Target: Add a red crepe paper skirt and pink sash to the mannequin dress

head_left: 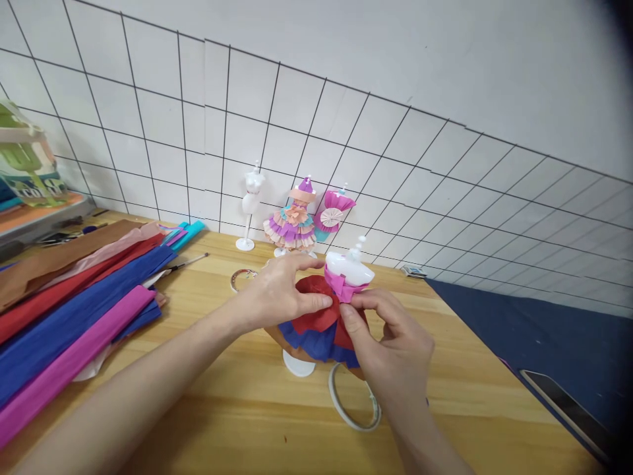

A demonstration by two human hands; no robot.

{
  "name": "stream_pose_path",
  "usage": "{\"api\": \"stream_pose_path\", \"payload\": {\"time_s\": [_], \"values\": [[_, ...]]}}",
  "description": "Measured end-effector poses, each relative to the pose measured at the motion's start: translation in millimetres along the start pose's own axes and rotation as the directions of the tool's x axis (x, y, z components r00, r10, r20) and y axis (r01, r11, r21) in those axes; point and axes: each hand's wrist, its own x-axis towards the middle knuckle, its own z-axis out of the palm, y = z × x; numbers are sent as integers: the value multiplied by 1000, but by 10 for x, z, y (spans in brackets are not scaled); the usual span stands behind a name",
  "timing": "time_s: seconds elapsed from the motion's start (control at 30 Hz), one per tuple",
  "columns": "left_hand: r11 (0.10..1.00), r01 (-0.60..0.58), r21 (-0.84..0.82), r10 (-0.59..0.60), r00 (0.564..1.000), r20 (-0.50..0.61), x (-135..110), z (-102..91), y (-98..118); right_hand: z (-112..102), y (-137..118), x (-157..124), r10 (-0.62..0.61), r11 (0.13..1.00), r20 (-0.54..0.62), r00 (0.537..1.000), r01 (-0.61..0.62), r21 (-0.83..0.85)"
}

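Near the table's middle, a small white mannequin (pixel 349 268) leans to the right on its round white base. A pink crepe paper band (pixel 341 287) wraps its chest. Below spreads a layered paper skirt (pixel 321 340) in red, blue and brown. My left hand (pixel 279 290) closes round the mannequin's left side, its thumb on the red layer and its index finger behind the body. With thumb and index finger, my right hand (pixel 393 336) pinches the lower edge of the pink band at the front. Both hands partly cover the skirt.
Crepe paper strips (pixel 89 310) in several colours lie at left, beside a thin pen-like tool (pixel 190 262). Tape rings (pixel 341 410) rest near the skirt. Against the grid wall stand a bare mannequin (pixel 251 198) and two dressed ones (pixel 297 218). A phone (pixel 568 402) lies at right.
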Motion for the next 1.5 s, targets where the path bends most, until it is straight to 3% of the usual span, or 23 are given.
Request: {"api": "stream_pose_path", "payload": {"time_s": [0.1, 0.17, 0.23, 0.3, 0.4, 0.67, 0.87, 1.0, 1.2, 1.27, 1.43, 1.5], "values": [[991, -46, 129, 74, 972, -225, -31, 21, -7, 3, -2, -2, -12, 1000, -10, 1000, 12, -10], [970, -175, 169, 219, 933, -287, -63, 32, 43, 2, -15, -1, -18, 1000, -13, 1000, 18, -8], [906, -335, 260, 402, 873, -276, -92, 39, 119, -1, -33, 3, -25, 1000, -9, 1000, 25, -7], [794, -451, 407, 559, 805, -198, -106, 43, 182, -3, -50, 7, -25, 1000, 0, 1000, 25, -8], [638, -494, 591, 656, 750, -82, -94, 42, 205, -1, -61, 12, -21, 1000, 4, 1000, 21, -8], [387, -538, 749, 766, 640, 63, -24, 29, 164, 6, -99, 12, -43, 999, 2, 999, 43, -27], [393, -551, 736, 785, 617, 43, -19, -2, 158, 16, -105, 15, -24, 999, 11, 1000, 24, -41], [368, -611, 701, 802, 591, 94, -27, -48, 194, 8, -109, 17, -23, 999, 0, 1000, 23, -31], [201, -636, 745, 870, 466, 163, 19, -22, 168, 5, -113, 10, -19, 999, 2, 1000, 19, -40], [172, -626, 761, 880, 444, 167, 32, -15, 152, 9, -105, 4, -18, 999, -1, 1000, 18, -42], [157, -633, 758, 884, 432, 178, 41, -40, 125, 4, -98, 0, -30, 999, 5, 1000, 30, -43], [193, -637, 746, 871, 461, 169, 38, -41, 106, 4, -103, 5, -31, 999, 5, 1000, 31, -44]]}}
